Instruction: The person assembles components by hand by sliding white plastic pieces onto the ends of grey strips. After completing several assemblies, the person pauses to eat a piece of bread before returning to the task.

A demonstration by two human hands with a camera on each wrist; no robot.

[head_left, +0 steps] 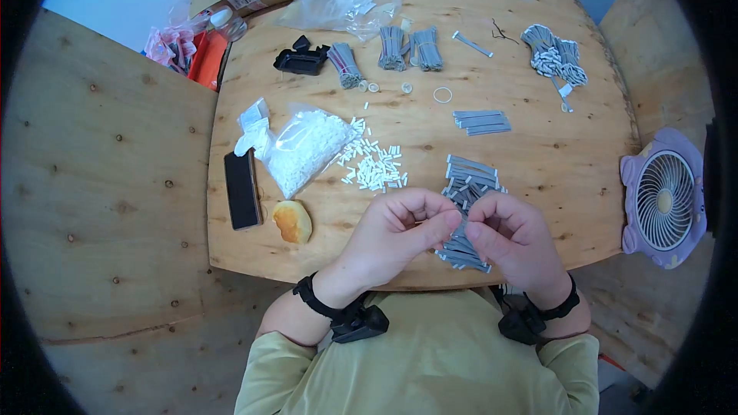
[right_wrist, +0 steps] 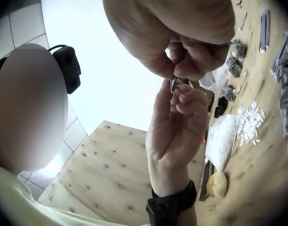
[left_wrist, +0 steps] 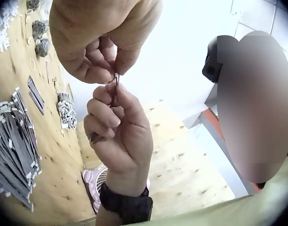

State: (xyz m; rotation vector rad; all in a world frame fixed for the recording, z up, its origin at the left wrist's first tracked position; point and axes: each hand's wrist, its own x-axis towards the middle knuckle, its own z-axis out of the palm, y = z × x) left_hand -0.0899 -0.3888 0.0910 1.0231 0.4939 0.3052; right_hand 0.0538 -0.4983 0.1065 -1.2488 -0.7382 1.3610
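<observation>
Above the front of the wooden table [head_left: 553, 177], my left hand [head_left: 400, 232] and right hand [head_left: 516, 240] meet fingertip to fingertip. Between them they pinch a thin grey strip [right_wrist: 172, 84], of which only a sliver shows; the fingertips hide the rest. In the left wrist view the strip [left_wrist: 117, 81] passes from one thumb and finger to the other. Beneath the hands lies a heap of grey flat cables [head_left: 470, 177] with white ends, partly covered by the hands. Left of it are scattered small white connector housings [head_left: 377, 167].
A bag of white pieces [head_left: 307, 146], a phone [head_left: 242, 190] and a bread bun [head_left: 292, 221] lie at left. Tied cable bundles [head_left: 392, 50], a black tray [head_left: 301, 60] and plastic bags [head_left: 346, 0] are farther back. A purple fan [head_left: 665, 198] stands at right.
</observation>
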